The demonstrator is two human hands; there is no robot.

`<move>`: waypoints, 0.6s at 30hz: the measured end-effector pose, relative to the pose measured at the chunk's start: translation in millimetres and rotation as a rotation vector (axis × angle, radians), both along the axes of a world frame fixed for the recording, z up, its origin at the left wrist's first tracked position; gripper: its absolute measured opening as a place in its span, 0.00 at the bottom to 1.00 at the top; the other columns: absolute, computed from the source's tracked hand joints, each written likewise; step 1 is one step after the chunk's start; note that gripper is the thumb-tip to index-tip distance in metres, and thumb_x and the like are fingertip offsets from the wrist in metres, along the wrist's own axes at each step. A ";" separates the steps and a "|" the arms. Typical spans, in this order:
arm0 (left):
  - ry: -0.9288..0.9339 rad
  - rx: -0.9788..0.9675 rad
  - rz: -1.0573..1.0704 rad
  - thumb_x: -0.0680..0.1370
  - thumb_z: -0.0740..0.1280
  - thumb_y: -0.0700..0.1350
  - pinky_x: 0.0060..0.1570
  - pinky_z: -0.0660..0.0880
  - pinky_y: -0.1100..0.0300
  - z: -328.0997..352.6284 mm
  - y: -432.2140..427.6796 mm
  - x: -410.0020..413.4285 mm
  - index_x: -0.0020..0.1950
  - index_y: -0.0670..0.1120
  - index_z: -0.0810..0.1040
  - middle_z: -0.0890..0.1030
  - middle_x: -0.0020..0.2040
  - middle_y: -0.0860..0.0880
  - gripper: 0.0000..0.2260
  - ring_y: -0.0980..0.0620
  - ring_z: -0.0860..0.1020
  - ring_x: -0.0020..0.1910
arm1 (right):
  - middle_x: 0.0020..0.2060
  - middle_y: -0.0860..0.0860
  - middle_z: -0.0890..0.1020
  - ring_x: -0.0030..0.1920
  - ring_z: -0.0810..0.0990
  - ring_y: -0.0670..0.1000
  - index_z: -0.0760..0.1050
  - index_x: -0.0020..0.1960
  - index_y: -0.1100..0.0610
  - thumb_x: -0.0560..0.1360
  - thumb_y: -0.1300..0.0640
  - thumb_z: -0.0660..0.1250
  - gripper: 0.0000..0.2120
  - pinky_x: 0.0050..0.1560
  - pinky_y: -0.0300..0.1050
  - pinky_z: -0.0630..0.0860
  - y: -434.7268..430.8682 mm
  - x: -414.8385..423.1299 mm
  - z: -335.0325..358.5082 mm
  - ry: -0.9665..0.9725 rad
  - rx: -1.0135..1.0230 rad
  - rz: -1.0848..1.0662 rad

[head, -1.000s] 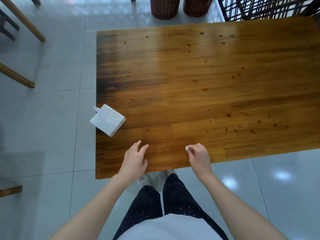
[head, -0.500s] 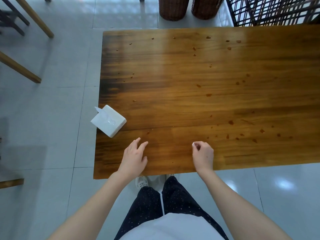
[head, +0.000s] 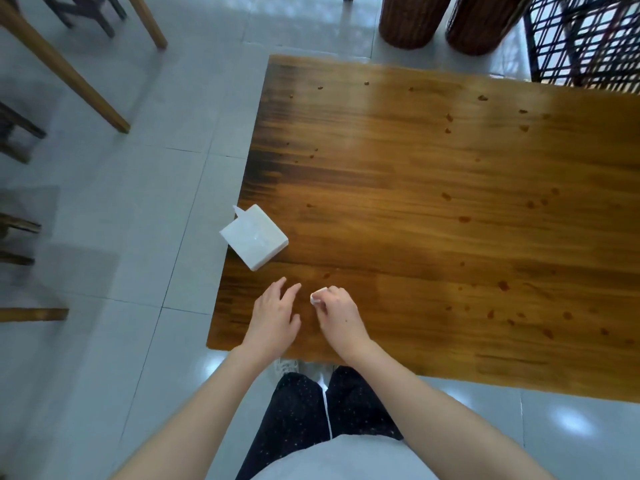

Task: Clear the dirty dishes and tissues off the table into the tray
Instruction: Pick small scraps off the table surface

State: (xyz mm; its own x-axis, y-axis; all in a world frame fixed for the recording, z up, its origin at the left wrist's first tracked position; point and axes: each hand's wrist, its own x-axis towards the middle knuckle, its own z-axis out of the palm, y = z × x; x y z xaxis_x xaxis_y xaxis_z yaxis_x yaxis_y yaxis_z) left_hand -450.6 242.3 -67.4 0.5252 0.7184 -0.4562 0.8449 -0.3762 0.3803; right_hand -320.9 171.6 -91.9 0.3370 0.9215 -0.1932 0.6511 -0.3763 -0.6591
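At far left, on the grey tiled floor (head: 104, 202), pale wooden chair legs (head: 69, 76), well apart from the work. On the left rim of the glossy brown wooden tabletop (head: 433, 220), partly overhanging it, a white square tissue box (head: 254, 237) with a sheet poking up. Nearer the body, the left hand (head: 273, 317), palm down over the wood, fingers (head: 289, 294) straight and loosely spread, holding nothing; touching the surface or hovering, impossible to tell. Just beside it, across a narrow gap, the right hand (head: 337, 315), fingers (head: 329, 296) curled and pinching a small crumpled white tissue wad (head: 316, 296) at the tips, close above the near-left part of the tabletop. Further right, only scattered dark reddish sauce spots (head: 503, 285) on the wood; no dishes in view, and no tray anywhere in frame. Judging by that: late in the clearing, with tissue-gathering as the step in hand and this wad seemingly the last loose scrap. Next, probably: hold the pinch firm, carry the wad to the tray, somewhere out of view, and release it there. Tissue box likely to stay put, being no rubbish.
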 end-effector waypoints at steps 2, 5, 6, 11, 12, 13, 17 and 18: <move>-0.007 0.001 0.024 0.81 0.62 0.49 0.74 0.56 0.52 -0.5 3.2 -1.4 0.76 0.52 0.60 0.58 0.77 0.47 0.24 0.48 0.58 0.76 | 0.49 0.51 0.81 0.50 0.76 0.48 0.80 0.56 0.58 0.80 0.60 0.61 0.10 0.53 0.37 0.71 12.1 6.5 -1.1 -0.023 -0.007 0.020; -0.024 -0.012 0.056 0.81 0.61 0.49 0.74 0.55 0.51 -0.1 7.5 -2.1 0.76 0.53 0.59 0.58 0.77 0.48 0.24 0.48 0.58 0.76 | 0.48 0.51 0.80 0.49 0.76 0.48 0.80 0.55 0.58 0.79 0.60 0.62 0.09 0.53 0.40 0.75 24.5 22.5 -4.6 -0.072 -0.045 0.081; -0.031 -0.015 0.064 0.81 0.61 0.49 0.74 0.55 0.51 0.5 9.0 -1.7 0.76 0.52 0.59 0.57 0.77 0.48 0.24 0.48 0.57 0.76 | 0.47 0.51 0.80 0.49 0.76 0.48 0.80 0.55 0.58 0.79 0.61 0.63 0.09 0.53 0.41 0.75 28.1 28.5 -5.4 -0.095 -0.050 0.090; -0.056 -0.015 0.096 0.81 0.61 0.49 0.74 0.56 0.50 3.6 15.3 0.7 0.77 0.52 0.59 0.58 0.77 0.48 0.24 0.47 0.57 0.76 | 0.48 0.52 0.80 0.50 0.77 0.49 0.80 0.56 0.60 0.78 0.61 0.64 0.09 0.50 0.37 0.72 48.1 63.0 -4.8 -0.061 -0.067 -0.214; -0.061 -0.016 0.104 0.81 0.61 0.49 0.74 0.56 0.51 3.9 16.1 2.2 0.77 0.52 0.60 0.58 0.77 0.48 0.24 0.47 0.58 0.76 | 0.48 0.52 0.80 0.49 0.77 0.49 0.80 0.56 0.60 0.78 0.60 0.64 0.09 0.50 0.38 0.73 50.3 66.8 -4.2 -0.049 -0.073 -0.251; -0.064 -0.014 0.110 0.81 0.61 0.49 0.74 0.56 0.51 4.0 17.0 4.1 0.77 0.51 0.60 0.58 0.77 0.48 0.24 0.48 0.58 0.76 | 0.47 0.53 0.80 0.49 0.77 0.49 0.80 0.56 0.60 0.78 0.60 0.64 0.10 0.50 0.38 0.73 51.4 68.3 -4.1 -0.042 -0.077 -0.263; -0.079 0.006 0.128 0.81 0.61 0.48 0.73 0.57 0.52 4.3 18.5 16.3 0.76 0.51 0.61 0.59 0.77 0.47 0.23 0.48 0.59 0.75 | 0.46 0.52 0.81 0.47 0.77 0.47 0.80 0.55 0.59 0.79 0.59 0.64 0.09 0.49 0.36 0.72 47.1 50.3 -4.4 -0.038 -0.065 -0.195; -0.086 0.011 0.130 0.81 0.61 0.48 0.73 0.57 0.52 4.9 18.5 19.5 0.76 0.51 0.61 0.60 0.76 0.48 0.23 0.48 0.60 0.75 | 0.46 0.51 0.81 0.47 0.77 0.47 0.80 0.55 0.59 0.79 0.59 0.63 0.09 0.50 0.37 0.73 44.1 41.8 -5.6 -0.037 -0.063 -0.125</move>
State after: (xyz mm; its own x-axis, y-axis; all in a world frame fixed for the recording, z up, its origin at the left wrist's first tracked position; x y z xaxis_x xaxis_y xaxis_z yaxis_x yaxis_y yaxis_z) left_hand -431.2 260.8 -62.5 0.4641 0.7875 -0.4054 0.8512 -0.2699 0.4502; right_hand -279.1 215.7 -97.4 0.4561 0.8586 -0.2342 0.6204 -0.4954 -0.6080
